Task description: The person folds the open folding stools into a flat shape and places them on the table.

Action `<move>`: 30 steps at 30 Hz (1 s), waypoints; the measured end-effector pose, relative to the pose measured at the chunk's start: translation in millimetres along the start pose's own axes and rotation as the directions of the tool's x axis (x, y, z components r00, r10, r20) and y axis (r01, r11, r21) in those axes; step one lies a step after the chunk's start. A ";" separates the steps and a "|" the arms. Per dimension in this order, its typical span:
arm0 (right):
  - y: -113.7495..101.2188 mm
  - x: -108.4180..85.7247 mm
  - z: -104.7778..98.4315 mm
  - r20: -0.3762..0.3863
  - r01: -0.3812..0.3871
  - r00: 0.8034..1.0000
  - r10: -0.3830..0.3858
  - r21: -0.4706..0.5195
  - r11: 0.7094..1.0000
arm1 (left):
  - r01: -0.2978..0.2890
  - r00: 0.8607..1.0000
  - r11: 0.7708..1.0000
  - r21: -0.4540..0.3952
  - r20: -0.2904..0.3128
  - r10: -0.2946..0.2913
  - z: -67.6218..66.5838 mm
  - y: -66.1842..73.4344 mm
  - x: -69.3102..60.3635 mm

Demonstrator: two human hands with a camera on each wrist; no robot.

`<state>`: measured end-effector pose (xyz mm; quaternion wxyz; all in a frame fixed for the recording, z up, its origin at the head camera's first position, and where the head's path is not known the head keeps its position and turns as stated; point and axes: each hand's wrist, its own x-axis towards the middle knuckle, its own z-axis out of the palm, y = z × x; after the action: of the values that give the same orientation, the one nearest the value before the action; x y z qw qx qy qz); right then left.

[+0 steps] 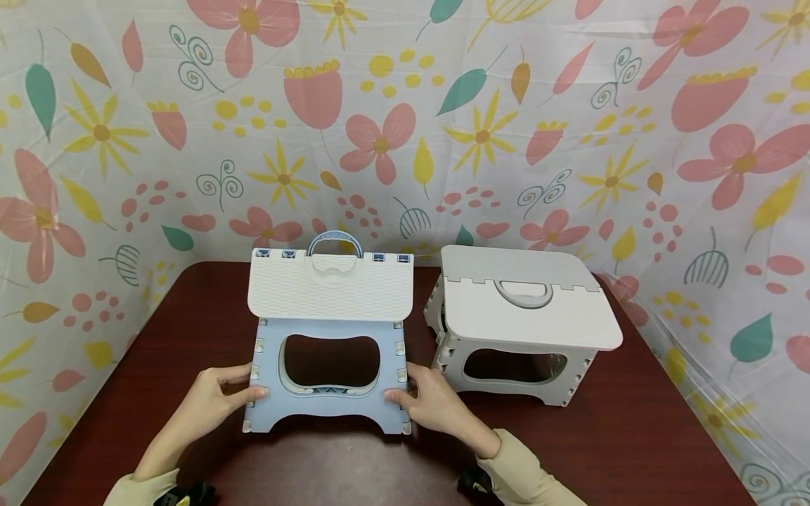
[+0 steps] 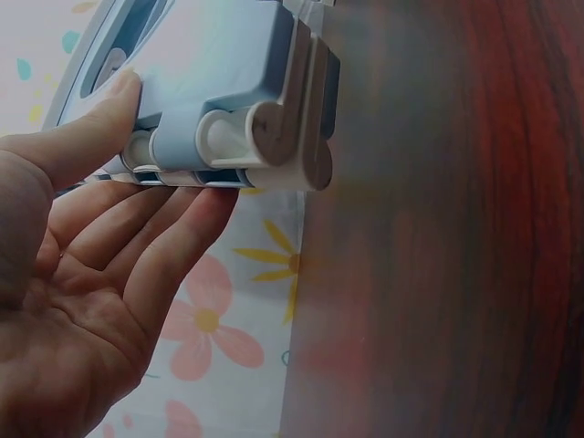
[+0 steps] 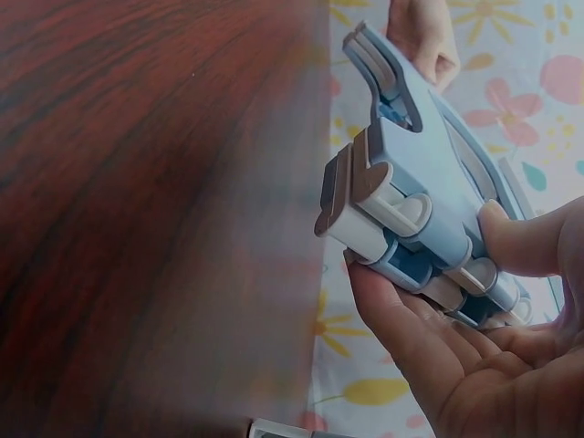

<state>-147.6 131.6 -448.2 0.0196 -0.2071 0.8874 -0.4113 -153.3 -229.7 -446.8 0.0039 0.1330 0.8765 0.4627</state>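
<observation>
A blue and white folding step stool stands in front of me in the head view, its blue leg panels lying close together and its white top panel tilted up. A carry handle arches above its top edge. My left hand grips the left side edge, thumb on the blue front face and fingers behind. On the opposite edge, my right hand holds the stool the same way. Both wrist views show the stacked leg ends with round white hinge pieces. Part of the fingers is hidden behind the stool.
To the right, a grey and white folding stool stands unfolded on its legs, close to my right hand. Both stools are on a dark red-brown wooden table. A flower-patterned curtain hangs along the back and sides.
</observation>
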 end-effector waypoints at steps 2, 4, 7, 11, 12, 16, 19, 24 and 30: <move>0.7 0.2 0.5 -0.001 -0.006 1.000 0.006 -0.007 1.000 | 0.003 1.000 1.000 0.002 0.002 -0.003 0.1 0.0 0.3; 1.1 0.4 0.9 -0.001 -0.011 1.000 0.011 -0.012 1.000 | 0.007 1.000 1.000 0.006 0.005 -0.007 0.5 0.0 0.6; 2.2 0.8 1.2 0.001 -0.013 1.000 0.013 -0.014 1.000 | 0.014 1.000 1.000 0.010 0.011 -0.014 1.1 0.1 0.8; 3.9 1.5 1.7 0.006 -0.013 1.000 0.014 -0.009 1.000 | 0.020 1.000 1.000 0.000 0.012 -0.020 1.9 0.3 0.4; 4.2 1.6 1.9 0.008 -0.017 1.000 0.017 -0.009 1.000 | 0.019 1.000 1.000 -0.004 0.011 -0.019 2.1 0.3 0.3; 4.6 1.5 2.1 0.016 -0.039 0.999 0.039 -0.011 0.999 | 0.015 1.000 1.000 -0.012 0.011 -0.015 3.0 -0.3 -0.4; 4.5 1.4 1.9 0.018 -0.046 0.999 0.046 -0.016 0.999 | 0.018 1.000 1.000 -0.015 0.021 -0.017 3.1 -0.3 -0.9; 4.7 2.1 1.5 0.021 -0.046 0.999 0.046 -0.022 0.999 | 0.031 0.999 0.999 -0.031 0.046 -0.029 2.4 0.5 -1.1; 5.3 2.6 0.9 0.020 -0.062 0.998 0.062 -0.020 0.998 | 0.028 0.998 0.999 -0.041 0.058 -0.026 2.3 0.3 -0.9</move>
<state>-151.6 133.0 -452.4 0.0393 -0.1838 0.8972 -0.3997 -152.0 -227.9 -448.0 0.0382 0.1343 0.8678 0.4768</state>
